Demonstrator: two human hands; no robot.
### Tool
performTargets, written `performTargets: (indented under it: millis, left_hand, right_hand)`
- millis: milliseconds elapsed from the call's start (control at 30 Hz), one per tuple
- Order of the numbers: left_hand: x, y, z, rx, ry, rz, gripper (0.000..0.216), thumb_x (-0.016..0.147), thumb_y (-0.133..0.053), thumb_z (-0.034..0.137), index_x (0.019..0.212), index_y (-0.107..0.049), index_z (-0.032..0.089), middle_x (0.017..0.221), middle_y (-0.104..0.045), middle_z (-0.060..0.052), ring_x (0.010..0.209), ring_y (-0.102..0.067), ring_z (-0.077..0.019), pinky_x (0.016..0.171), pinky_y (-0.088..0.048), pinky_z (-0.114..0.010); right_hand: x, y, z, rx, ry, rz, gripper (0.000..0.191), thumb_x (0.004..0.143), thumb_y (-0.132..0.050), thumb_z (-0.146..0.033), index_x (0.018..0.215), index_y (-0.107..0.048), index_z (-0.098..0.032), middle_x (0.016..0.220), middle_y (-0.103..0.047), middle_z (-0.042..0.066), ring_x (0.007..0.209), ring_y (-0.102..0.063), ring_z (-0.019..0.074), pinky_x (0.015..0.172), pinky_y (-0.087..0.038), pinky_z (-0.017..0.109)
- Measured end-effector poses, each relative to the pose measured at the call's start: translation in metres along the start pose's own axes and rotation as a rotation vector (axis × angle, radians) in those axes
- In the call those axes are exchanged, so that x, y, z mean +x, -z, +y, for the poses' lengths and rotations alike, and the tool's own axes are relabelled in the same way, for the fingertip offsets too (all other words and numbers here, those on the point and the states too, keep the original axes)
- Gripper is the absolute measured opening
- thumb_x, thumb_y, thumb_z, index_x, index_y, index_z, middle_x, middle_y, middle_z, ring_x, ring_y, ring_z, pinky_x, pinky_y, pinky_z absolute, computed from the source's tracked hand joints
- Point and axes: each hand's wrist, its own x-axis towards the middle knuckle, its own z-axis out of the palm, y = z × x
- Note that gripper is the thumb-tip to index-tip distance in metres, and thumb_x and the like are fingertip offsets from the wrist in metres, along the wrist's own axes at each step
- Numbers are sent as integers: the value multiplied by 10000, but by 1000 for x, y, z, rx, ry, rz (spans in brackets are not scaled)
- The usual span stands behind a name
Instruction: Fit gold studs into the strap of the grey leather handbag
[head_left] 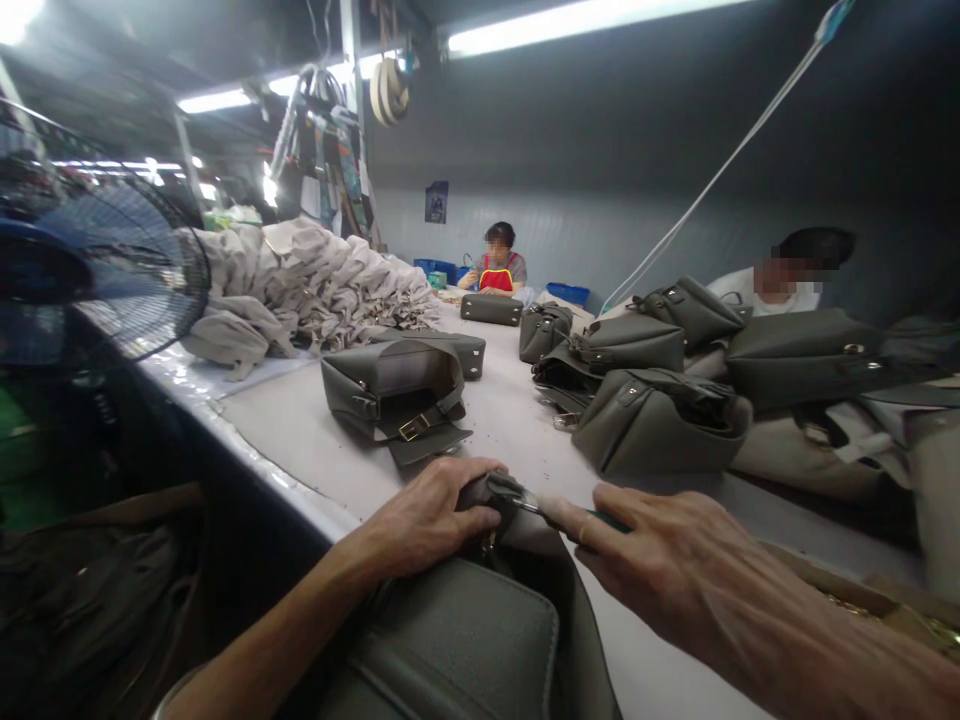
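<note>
A dark olive handbag (457, 640) lies close in front of me at the bottom of the head view. My left hand (431, 510) is closed on a folded strap end (501, 487) of this bag, thumb below and fingers above. My right hand (645, 540) grips a hand tool (531, 502) with a metal tip and a dark green handle; its exact kind is mostly covered by my fingers. The metal tip touches the strap end beside my left fingertips. Just beyond my hands, an olive bag with a gold buckle (414, 427) stands with its opening towards me.
Several olive bags (660, 425) are piled on the right of the white table (285, 420). A heap of pale beige pieces (307, 280) lies at the back left, beside a fan (112, 240). Two people sit across the table. Gold-coloured hardware (855, 605) lies at the right edge.
</note>
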Motion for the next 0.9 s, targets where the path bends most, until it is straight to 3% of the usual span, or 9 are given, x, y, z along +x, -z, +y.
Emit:
performTargets:
  millis: [200, 267, 367, 433, 533, 633, 700, 800, 900]
  left_hand:
    - [2, -2, -2, -52, 4, -70, 357, 811, -603, 203, 1166, -607, 235, 1000, -651, 31, 931, -569, -185, 826, -389, -259]
    - [1, -2, -2, -56, 16, -68, 385, 808, -612, 206, 1190, -597, 249, 1045, -645, 33, 959, -564, -187, 847, -383, -261]
    - [-1, -2, -2, -48, 27, -62, 410, 805, -617, 196, 1209, -588, 261, 1070, -639, 42, 984, -559, -180, 865, -375, -254]
    - [-2, -3, -3, -44, 29, -59, 419, 808, -612, 189, 1218, -580, 267, 1083, -634, 47, 993, -555, -174, 866, -373, -249]
    - [-1, -4, -5, -25, 27, -57, 424, 810, -608, 186, 1226, -573, 263, 1087, -628, 44, 987, -552, -170, 862, -370, -247]
    - [2, -4, -6, -14, 35, -70, 414, 810, -614, 201, 1220, -576, 248, 1045, -633, 35, 948, -557, -172, 835, -380, -248]
    - [4, -3, -5, -15, 45, -87, 390, 813, -614, 215, 1202, -589, 239, 997, -638, 29, 910, -558, -174, 801, -386, -248]
    - [6, -3, -1, -34, 51, -120, 371, 821, -601, 225, 1191, -596, 211, 919, -634, 18, 839, -552, -168, 749, -389, -242]
    - [6, -3, 2, -28, 43, -129, 388, 821, -603, 235, 1207, -587, 200, 894, -631, 15, 820, -547, -166, 740, -391, -239]
  right_hand:
    - [-2, -10, 25, 623, -90, -65, 350, 910, -504, -211, 1250, -582, -234, 929, -646, 34, 818, -603, 155, 712, -446, 226]
    - [-2, -16, 30, 851, -183, -133, 348, 917, -517, -282, 1249, -591, -209, 825, -629, 27, 712, -576, 137, 615, -433, 200]
    - [-5, -34, 33, 1339, -340, -331, 470, 924, -517, -430, 1315, -516, -167, 634, -494, -19, 473, -412, 74, 407, -309, 151]
    - [-7, -48, 32, 1612, -428, -390, 547, 898, -546, -494, 1332, -479, -167, 672, -482, -12, 481, -412, 71, 374, -288, 132]
    - [-8, -60, 30, 1763, -490, -382, 572, 861, -583, -529, 1305, -493, -180, 727, -499, 12, 525, -454, 85, 374, -310, 127]
    - [-7, -52, 31, 1624, -478, -365, 544, 888, -525, -532, 1303, -507, -180, 675, -485, 0, 480, -420, 81, 377, -303, 144]
    - [-8, -37, 30, 1305, -392, -272, 448, 918, -496, -454, 1278, -550, -193, 676, -526, 12, 513, -462, 100, 427, -345, 171]
    - [-9, -15, 24, 748, -188, -58, 322, 910, -505, -270, 1212, -610, -236, 840, -634, 46, 731, -583, 164, 618, -438, 233]
    - [-8, -1, 12, 355, -54, -47, 353, 825, -548, -110, 1148, -622, -229, 826, -631, 42, 640, -574, 157, 578, -406, 244]
